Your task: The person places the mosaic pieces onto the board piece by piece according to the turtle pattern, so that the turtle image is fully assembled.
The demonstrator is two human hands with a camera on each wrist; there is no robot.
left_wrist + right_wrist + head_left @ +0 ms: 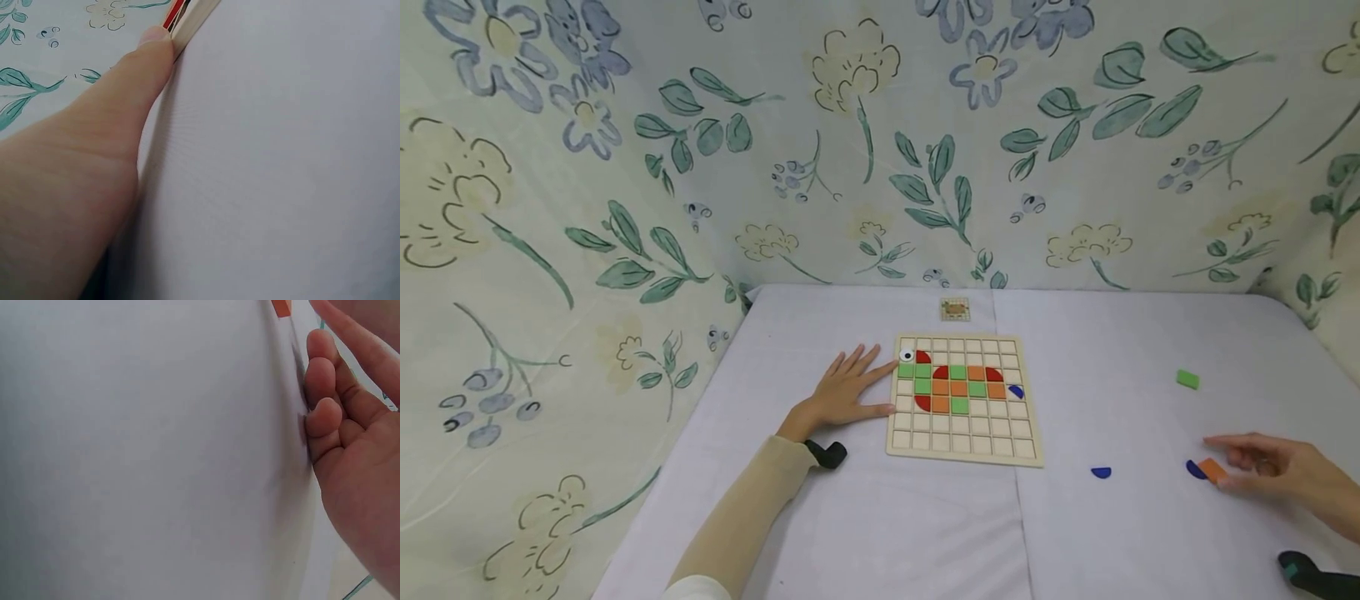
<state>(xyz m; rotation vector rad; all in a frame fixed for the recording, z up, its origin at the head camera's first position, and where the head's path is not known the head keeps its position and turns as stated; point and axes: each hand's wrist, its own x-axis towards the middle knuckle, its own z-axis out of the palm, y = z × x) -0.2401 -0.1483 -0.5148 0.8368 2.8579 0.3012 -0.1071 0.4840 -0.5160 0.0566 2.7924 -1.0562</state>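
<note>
A wooden grid board (962, 444) lies flat, holding green, orange and red pieces in a snake-like shape, with an eye piece (907, 355) at its upper left. A dark blue piece (1016, 391) sits at a slant towards its right side. My left hand (842, 392) spreads its fingers beside the board, thumb and index finger at the left edge; in the left wrist view, the thumb (134, 81) meets that edge. Over at the right, my right hand (1273, 467) has its thumb beside an orange square (1212, 471), with the index finger apart from it. A blue half-round piece (1196, 469) adjoins the square.
Another blue half-round piece (1101, 472) lies between the board and my right hand. Further back on the right is a green square (1187, 379). Behind the board lies a small pattern card (955, 309). A flowered cloth (850, 208) hangs behind the white-covered table (925, 525).
</note>
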